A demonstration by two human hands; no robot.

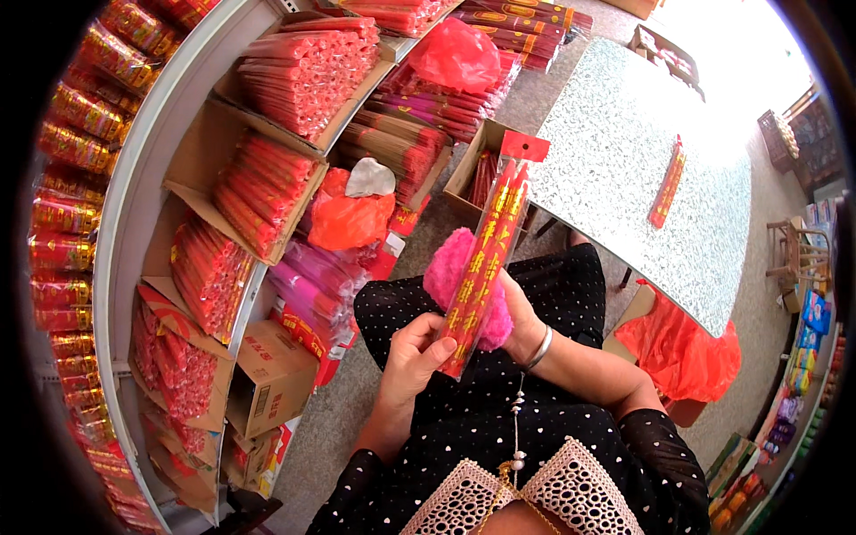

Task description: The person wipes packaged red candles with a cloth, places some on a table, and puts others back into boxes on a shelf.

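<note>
In front of my lap I hold a clear-wrapped pack of red candles (487,259) with gold lettering and a red header flap at its top. It tilts, upper end away from me and to the right. My left hand (419,346) pinches its lower end between thumb and fingers. Behind the pack, my right hand (521,314) is closed on a bright pink fluffy cloth (448,266), which shows on both sides of the pack. Most of the right fingers are hidden. A similar red pack (667,182) lies on the speckled table (615,134) ahead to the right.
Shelving on my left carries cardboard boxes of red sticks (308,76) and an orange-red plastic bag (342,216). An open carton (473,174) stands beside the table. Red plastic (682,343) covers a box at my right. A wooden chair (792,250) is farther right.
</note>
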